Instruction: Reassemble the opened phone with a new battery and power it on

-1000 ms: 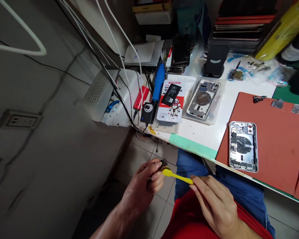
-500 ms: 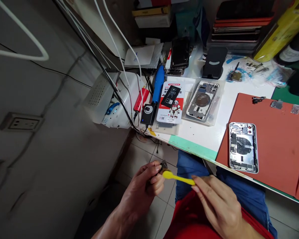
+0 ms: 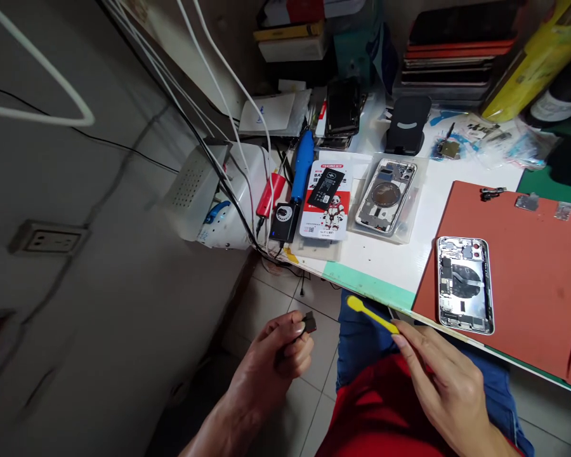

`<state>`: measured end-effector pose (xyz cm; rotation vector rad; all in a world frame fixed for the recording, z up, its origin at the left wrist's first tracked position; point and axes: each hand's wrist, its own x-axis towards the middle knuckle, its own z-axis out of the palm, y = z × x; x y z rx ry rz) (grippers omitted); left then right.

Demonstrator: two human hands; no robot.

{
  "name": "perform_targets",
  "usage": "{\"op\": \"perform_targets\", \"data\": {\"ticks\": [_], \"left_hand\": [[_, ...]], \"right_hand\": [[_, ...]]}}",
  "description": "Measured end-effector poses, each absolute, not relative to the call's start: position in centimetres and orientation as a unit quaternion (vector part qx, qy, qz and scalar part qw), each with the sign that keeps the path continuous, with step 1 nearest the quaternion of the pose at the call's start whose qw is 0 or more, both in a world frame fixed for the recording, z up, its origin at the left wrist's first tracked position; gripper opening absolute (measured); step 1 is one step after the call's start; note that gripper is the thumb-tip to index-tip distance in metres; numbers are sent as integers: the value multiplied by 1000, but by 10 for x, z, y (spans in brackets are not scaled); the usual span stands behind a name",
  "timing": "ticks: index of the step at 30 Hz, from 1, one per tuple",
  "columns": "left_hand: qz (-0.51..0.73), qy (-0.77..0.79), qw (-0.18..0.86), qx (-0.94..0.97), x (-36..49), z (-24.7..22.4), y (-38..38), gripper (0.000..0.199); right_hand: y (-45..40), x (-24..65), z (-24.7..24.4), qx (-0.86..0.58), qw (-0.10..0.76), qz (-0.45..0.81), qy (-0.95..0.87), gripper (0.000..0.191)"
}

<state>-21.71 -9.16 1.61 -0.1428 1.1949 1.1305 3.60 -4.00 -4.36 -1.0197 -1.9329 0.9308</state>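
Between the thumb and fingers of my left hand [image 3: 285, 349] is a small dark phone part [image 3: 309, 322], held over the floor in front of the desk; most of it is covered by the fingers. My right hand [image 3: 445, 374] pinches the end of a slim yellow brush [image 3: 371, 314]. Its rounded head points up and left, apart from the dark part, and the bristle side faces away from view. On the desk to the right lies an opened phone body [image 3: 465, 285] with its inner parts exposed.
The phone body rests on a reddish-brown mat [image 3: 518, 254] near the desk edge. Left of it are another phone housing [image 3: 386, 195] in a clear tray, a battery [image 3: 327, 188] on its box, and a blue tool [image 3: 303, 165]. White cables [image 3: 233, 82] hang at the upper left.
My right hand has drawn the brush up and right, away from the dark part. My left hand still grips the part, turned slightly.
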Motion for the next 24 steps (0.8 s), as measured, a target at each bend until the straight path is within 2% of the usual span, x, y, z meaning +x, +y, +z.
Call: {"op": "perform_targets", "data": {"ticks": [5,12,15,20,24], "left_hand": [[511,519,684,-39,-222,9,-96,38],[508,443,739,9,-229,6,-107,18],[507,433,745,21,-229,5,-107,17],[490,470,734,5,-230,2,-109,22],[435,562,701,62,-250,9,-119,30]], "right_hand": [[-42,21,-42,-304,366,517,-712,32],[-35,6,-45,-359,356,548,-666,27],[-35,8,-42,-329,338,568,-675,28],[-35,7,-34,-345,357,533,-685,27],[-28,19,-19,-397,355,442,-722,25]]}}
